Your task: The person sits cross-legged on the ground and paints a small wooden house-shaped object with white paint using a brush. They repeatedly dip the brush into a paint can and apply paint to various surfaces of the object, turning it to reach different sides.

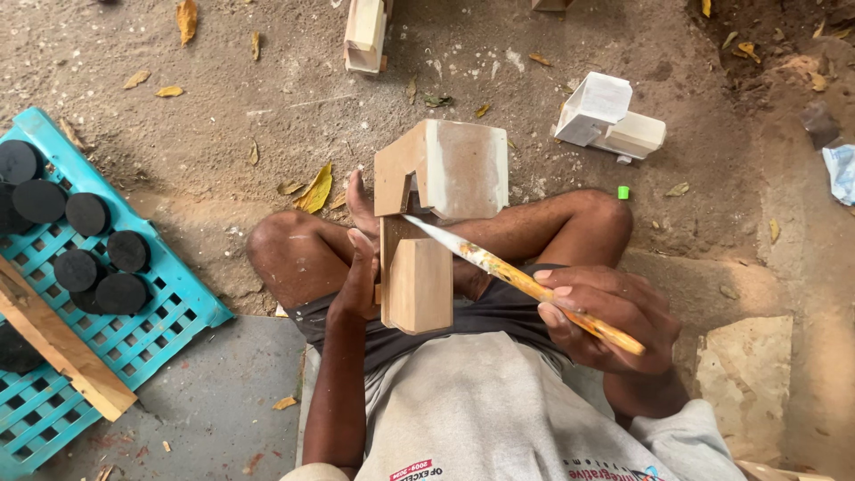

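Several black round discs lie at far left on a turquoise slatted crate, with a wooden plank resting across it. Moving right, the left hand grips the left edge of a wooden block assembly that stands upright over the lap, its thumb pointing up along the side; the fingers wrapped behind the wood are hidden. The piece's long axis runs away from the body, its pale upper panel farthest off. Right of it, the right hand is clenched around the handle of a paint-stained knife-like tool, whose blade slants up and left and touches the wood near its notch. The contact point is hard to make out. Farther right, a small white-painted wooden piece sits on the dirt, well apart.
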Available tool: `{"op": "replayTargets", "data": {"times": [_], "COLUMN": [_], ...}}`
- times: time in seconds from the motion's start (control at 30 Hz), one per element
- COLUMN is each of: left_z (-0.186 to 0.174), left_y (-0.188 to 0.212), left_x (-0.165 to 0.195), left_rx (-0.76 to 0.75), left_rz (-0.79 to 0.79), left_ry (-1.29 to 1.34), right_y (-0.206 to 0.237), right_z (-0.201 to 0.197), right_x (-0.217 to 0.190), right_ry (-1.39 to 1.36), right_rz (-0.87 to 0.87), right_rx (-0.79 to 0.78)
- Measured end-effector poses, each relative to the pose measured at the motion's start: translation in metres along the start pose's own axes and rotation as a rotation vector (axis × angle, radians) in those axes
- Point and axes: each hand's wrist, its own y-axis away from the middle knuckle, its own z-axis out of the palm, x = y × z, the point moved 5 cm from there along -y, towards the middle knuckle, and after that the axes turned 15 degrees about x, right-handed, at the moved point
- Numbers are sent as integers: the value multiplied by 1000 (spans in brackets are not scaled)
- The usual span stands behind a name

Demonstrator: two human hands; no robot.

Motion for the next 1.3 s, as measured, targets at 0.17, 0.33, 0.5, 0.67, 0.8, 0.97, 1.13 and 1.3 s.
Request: {"op": "replayTargets", "data": {"times": [0.17,0.33,0.5,0.67,0.8,0.97,1.13,1.3], "left_z": [-4,-5,-7,-4,-3,-2,-2,-7], "left_y": [0,0,2,5,4,5,4,-1], "left_x": [-1,-4,2,7,8,15,17,16], "left_rx": [33,31,70,-11,31,56,48,101], "left_rz": [14,-26,11,35,36,84,50,35], "left_ry": [-20,6,-72,-31,-52,-89,-33,-13], "right_y": [-6,-8,-11,-15,-12,-8,-12,-19], "right_z": [12,30,37,35,44,52,50,55], "right_x": [-5,-6,-7,1,-3,-2,-2,-4], "right_ry": [13,-28,-49,-72,-80,-84,-103,-124], "right_rz": [-24,-59,-50,52,-70,-75,-49,-42], "right_rx": [-15,-82,-187,-97,-14,-162,-134,-182]}}
